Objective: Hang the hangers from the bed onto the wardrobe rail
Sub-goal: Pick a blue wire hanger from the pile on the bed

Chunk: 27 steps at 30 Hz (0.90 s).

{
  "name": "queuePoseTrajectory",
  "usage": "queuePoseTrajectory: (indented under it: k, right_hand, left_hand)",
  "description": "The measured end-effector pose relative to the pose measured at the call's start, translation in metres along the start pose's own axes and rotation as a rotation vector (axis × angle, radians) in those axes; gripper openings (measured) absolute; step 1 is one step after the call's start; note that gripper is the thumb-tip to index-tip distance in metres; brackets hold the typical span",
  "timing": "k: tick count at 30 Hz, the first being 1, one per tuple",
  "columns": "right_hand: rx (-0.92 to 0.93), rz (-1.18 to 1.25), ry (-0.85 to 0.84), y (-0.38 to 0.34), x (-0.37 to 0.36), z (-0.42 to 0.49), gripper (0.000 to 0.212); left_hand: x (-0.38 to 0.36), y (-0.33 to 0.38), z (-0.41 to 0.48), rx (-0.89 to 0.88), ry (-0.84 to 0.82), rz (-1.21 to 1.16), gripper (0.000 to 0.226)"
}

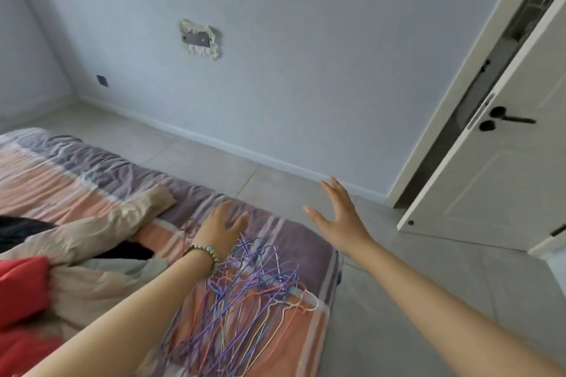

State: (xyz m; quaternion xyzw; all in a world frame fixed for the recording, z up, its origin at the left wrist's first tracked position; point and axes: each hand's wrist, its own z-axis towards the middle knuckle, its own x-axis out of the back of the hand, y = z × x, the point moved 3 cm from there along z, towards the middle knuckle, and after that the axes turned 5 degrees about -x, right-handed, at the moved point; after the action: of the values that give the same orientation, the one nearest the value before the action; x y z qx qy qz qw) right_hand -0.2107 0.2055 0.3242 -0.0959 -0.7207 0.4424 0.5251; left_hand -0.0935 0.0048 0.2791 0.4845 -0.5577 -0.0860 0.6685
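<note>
So, head view, the only one: both hands reach out over the bed [92,180], nothing picked up yet. Left hand [222,228], w/ bead bracelet [204,254] on the wrist, fingers loosely spread, palm down, empty; hovers at the hook end of the wire hangers [245,291]. Can't tell if it touches them. Pile lies just below and to its right, tangled, near the bed's corner. Right hand [340,217] fully splayed, empty, off the bed over the floor [428,285]. Prob best: gather hooks together w/ one hand, lift slowly so wires don't snag. Wardrobe rail not visible.
</note>
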Motion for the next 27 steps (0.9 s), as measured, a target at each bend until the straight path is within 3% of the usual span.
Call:
queuePoseTrajectory:
  k: [3, 11, 18, 27]
  right_hand:
    - [-0.074, -0.031, -0.111, 0.026, -0.079, 0.007, 0.069]
    - [-0.267, -0.071, -0.336, 0.117, -0.238, -0.012, 0.069]
    - [-0.446, 0.049, -0.442, 0.161, -0.329, -0.021, 0.066]
    - [-0.631, 0.375, -0.509, 0.169, -0.413, -0.008, 0.055]
  left_hand:
    - [-0.011, -0.087, -0.004, 0.116, -0.04, 0.092, 0.072]
    - [-0.073, -0.248, -0.038, 0.311, -0.137, 0.217, 0.065]
    - [-0.118, -0.329, -0.05, 0.432, -0.211, 0.225, 0.069]
    - [-0.139, -0.391, -0.04, 0.447, -0.181, 0.188, 0.068]
